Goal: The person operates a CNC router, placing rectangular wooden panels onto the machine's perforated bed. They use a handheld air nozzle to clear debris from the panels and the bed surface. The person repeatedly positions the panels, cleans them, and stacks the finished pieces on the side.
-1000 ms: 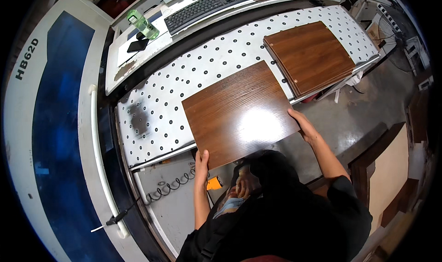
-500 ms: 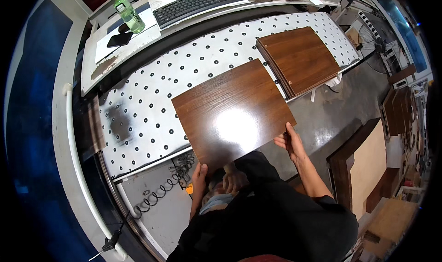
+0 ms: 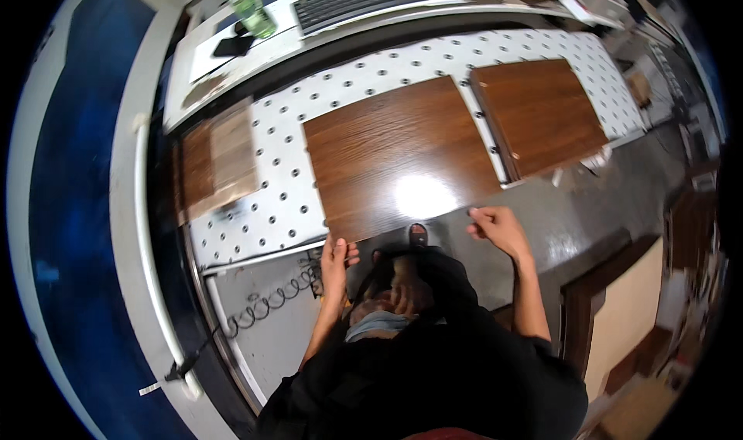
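A brown wood-grain panel point(image 3: 395, 142) lies over the white dotted table point(image 3: 288, 157), its near edge reaching past the table's front. My left hand point(image 3: 336, 263) is at the panel's near left corner, thumb against the edge and fingers curled below it. Close to the near right corner, my right hand point(image 3: 501, 229) is off the panel, fingers loosely bent and apart, holding nothing. To the right lies a stack of similar brown panels point(image 3: 542, 115). At the table's left end another brown piece point(image 3: 220, 161) shows, its right part paler and hazy.
Behind the table, a desk carries a keyboard point(image 3: 375, 0), a green bottle point(image 3: 251, 10) and a black phone point(image 3: 234, 47). A white pipe point(image 3: 151, 262) stands at left, near a coiled black cable point(image 3: 267, 304). More boards point(image 3: 627, 308) lean at lower right.
The panel has gone from tilted in both hands to lying on the table. My right hand has let go of its corner. The brown piece at the left end reaches further right over the table.
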Motion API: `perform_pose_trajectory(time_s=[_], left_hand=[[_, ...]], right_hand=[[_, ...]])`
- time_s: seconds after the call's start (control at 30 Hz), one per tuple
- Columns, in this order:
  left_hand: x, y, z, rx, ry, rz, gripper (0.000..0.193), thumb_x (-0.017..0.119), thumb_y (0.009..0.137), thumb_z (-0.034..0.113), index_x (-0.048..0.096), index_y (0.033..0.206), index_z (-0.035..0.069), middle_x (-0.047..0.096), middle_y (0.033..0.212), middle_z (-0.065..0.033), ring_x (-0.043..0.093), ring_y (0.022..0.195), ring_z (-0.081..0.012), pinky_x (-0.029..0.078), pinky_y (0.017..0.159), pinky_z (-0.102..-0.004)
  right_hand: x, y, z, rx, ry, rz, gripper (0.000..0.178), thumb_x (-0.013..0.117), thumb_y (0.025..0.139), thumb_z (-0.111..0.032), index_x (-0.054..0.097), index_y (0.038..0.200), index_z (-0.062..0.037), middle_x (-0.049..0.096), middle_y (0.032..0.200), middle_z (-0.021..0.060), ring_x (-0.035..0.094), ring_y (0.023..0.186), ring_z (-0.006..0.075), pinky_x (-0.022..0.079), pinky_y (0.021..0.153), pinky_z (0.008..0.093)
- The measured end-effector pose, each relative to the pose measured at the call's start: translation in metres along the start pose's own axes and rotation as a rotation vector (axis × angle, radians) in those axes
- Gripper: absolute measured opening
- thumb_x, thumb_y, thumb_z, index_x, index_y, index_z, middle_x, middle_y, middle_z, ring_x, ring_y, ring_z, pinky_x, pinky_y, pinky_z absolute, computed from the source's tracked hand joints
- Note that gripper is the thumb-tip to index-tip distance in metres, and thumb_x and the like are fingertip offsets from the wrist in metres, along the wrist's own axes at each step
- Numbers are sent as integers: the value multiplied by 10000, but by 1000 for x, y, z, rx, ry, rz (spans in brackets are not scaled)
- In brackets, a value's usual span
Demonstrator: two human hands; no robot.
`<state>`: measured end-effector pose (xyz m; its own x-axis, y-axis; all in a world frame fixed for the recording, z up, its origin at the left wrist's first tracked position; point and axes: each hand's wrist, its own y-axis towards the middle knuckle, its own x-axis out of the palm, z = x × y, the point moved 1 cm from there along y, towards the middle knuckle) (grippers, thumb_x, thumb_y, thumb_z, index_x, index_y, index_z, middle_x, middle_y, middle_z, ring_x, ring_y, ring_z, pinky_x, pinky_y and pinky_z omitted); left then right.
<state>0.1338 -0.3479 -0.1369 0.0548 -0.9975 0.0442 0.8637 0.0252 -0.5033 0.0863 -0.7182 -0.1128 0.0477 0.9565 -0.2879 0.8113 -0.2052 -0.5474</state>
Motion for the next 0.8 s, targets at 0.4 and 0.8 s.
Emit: perform_pose_trajectory(time_s=[0.4,0.8], left_hand=[[-152,-57,46,842,1145,1138,488,618,985,128,485,1432,-19,559,1280,-170,503,1248,-284,439,1029,-408],[-399,-169,59,240,1246,1993,755,629,922,595,518,1436,54,657,1328,-112,623,1206,-295,242,1161,-547]], right_hand=[[-19,50,-52,-222,-399,341,663,615,985,-433,499,1420,55,645,1269,287,585,1243,416,431,1070,405],[-22,87,-13,-116,-209,394,739,664,947,-491,529,1397,80,632,1305,240,603,1204,311,440,1045,364]])
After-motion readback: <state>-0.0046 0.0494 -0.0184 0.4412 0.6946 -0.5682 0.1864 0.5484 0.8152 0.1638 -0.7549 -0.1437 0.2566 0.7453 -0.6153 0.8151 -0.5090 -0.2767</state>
